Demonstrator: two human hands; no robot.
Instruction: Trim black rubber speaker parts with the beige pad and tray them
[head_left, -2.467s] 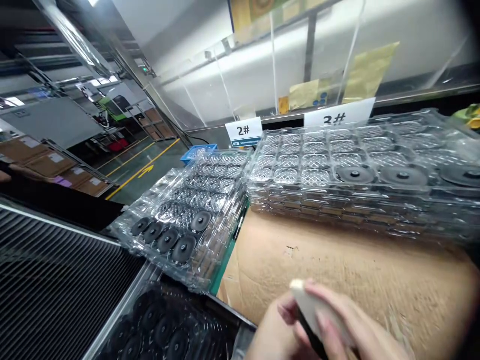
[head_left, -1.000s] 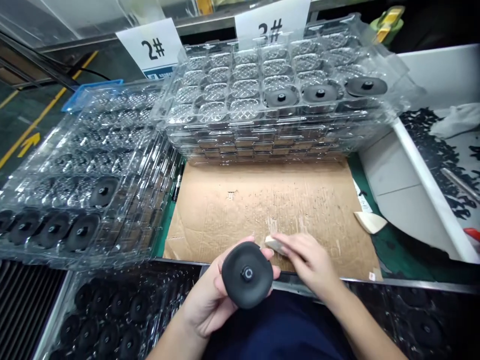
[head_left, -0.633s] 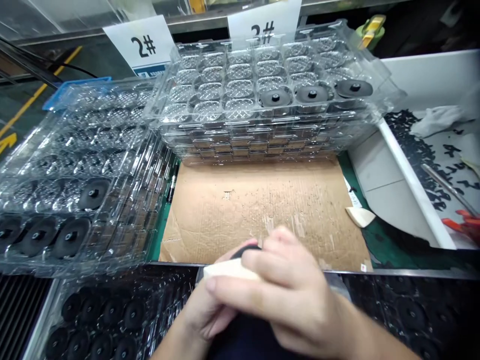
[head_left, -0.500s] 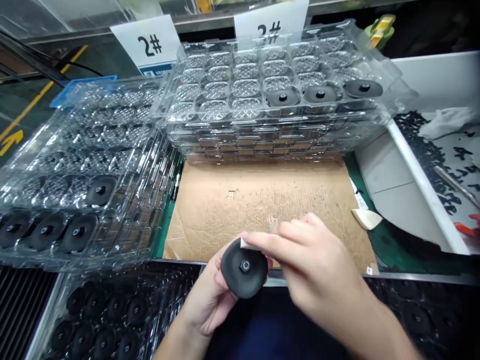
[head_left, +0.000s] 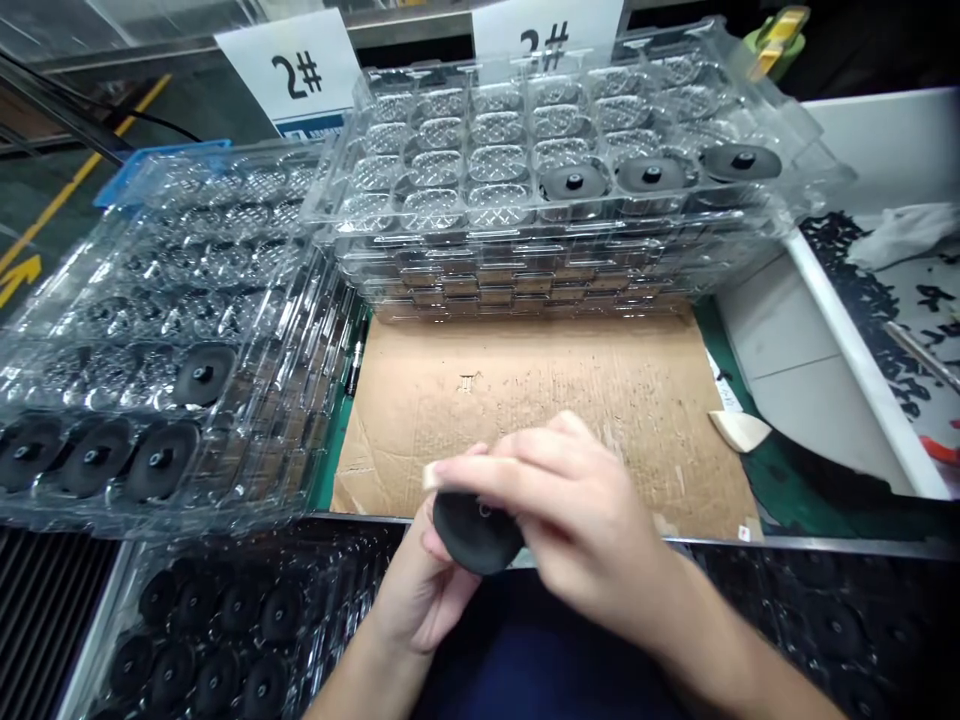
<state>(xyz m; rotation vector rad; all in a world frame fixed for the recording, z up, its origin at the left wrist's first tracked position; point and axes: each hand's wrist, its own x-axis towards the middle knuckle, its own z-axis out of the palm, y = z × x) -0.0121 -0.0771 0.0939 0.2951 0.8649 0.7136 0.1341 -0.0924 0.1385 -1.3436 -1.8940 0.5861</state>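
My left hand (head_left: 420, 590) is closed around a black round disc part (head_left: 472, 535), holding it up at the near edge of the bench. My right hand (head_left: 577, 530) pinches a small cream-white wedge tool (head_left: 450, 472) and lays it across the top of the disc, covering most of the part. Both hands hover over the front edge of a worn cardboard sheet (head_left: 540, 400).
A stack of clear blister trays (head_left: 540, 200) with three black discs stands behind the cardboard, under a "3#" sign. A second stack (head_left: 165, 330) with several discs lies left, by a "2#" sign. Trays of black discs (head_left: 225, 640) lie below. A spare cream wedge (head_left: 741, 430) lies right.
My right hand has swept the cream wedge leftward across the disc, now covering its centre. The left hand keeps its hold on the disc in about the same place.
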